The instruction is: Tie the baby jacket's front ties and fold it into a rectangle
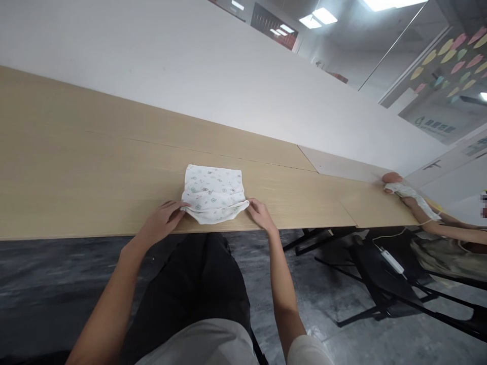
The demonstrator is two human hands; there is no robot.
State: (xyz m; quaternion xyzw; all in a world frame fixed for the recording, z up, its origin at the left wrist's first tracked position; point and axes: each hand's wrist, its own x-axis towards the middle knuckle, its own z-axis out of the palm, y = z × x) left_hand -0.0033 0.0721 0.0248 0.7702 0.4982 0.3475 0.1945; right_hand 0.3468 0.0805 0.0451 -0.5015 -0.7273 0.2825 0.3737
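A white cloth (215, 190) with a small green and grey print lies near the front edge of the wooden table. It is roughly square, and a raised fold runs across its near side. At the left end of that fold, my left hand (166, 219) pinches the cloth between thumb and fingers. My right hand (261, 213) grips the fold's right end the same way. The cloth's far edge lies flat on the tabletop, while its near part bulges toward me.
The long wooden table (76, 167) runs along a white wall (160, 66). Far right, another person's arm (452, 232) reaches to a baby doll (392, 177) in a printed garment. A black folding chair (384, 274) stands there, with a white power strip (392, 261) on it.
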